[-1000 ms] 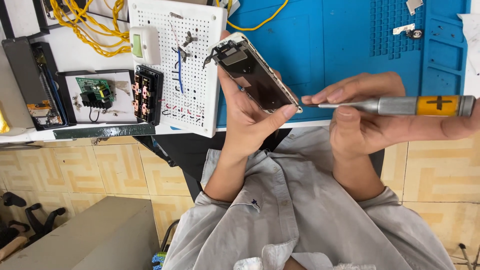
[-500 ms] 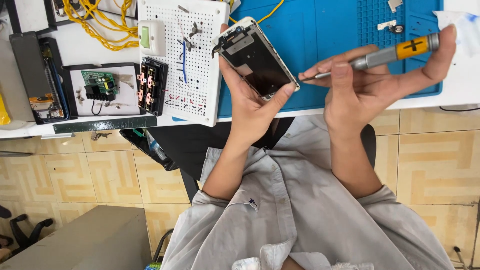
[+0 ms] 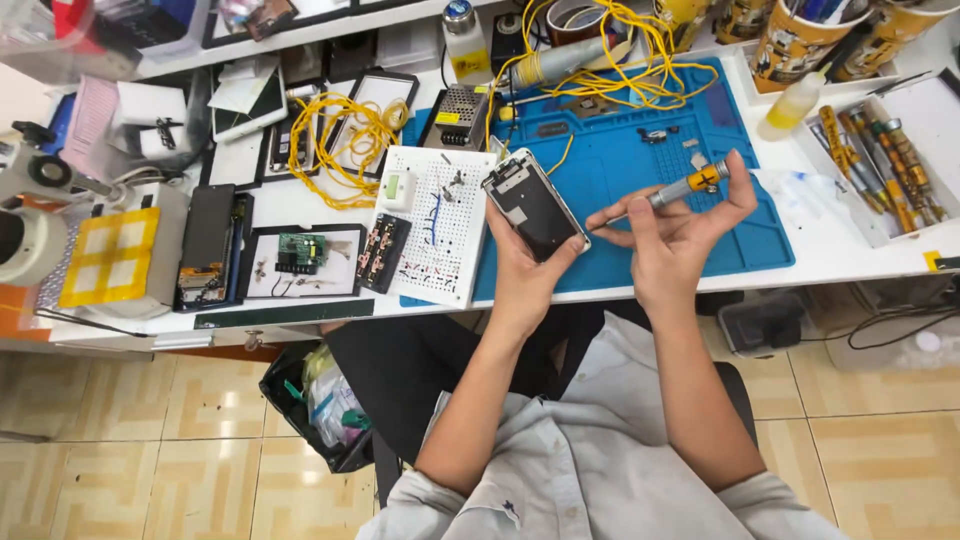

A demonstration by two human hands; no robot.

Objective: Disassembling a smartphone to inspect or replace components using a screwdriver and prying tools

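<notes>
Phone: an opened phone (image 3: 533, 205) with its inner side facing up, held tilted above the near edge of the blue mat (image 3: 640, 165); the small parts inside are too fine to make out.
Left hand: the left hand (image 3: 525, 262) is closed around the phone's lower end, thumb on one edge, fingers on the other; the palm hides the phone's bottom corner.
Screwdriver: a slim metal screwdriver (image 3: 672, 190) with a yellow band, lying nearly level, its tip pointing toward the phone's right edge; whether the tip touches cannot be told.
Right hand: the right hand (image 3: 675, 232) pinches the screwdriver between thumb and fingers, which cover part of the shaft.
Mat: small loose parts lie on it, too small to name.
Breadboard: a white breadboard (image 3: 437, 222) sits just left of the phone, partly behind the left hand.
Yellow cables: yellow cables (image 3: 335, 140) are tangled on the tabletop (image 3: 860, 255) behind the breadboard.
Tool tray: a tray of tools (image 3: 885, 165) at the right, cut off by the frame edge.
Microscope: a microscope (image 3: 30, 210) at far left, only partly in view.
</notes>
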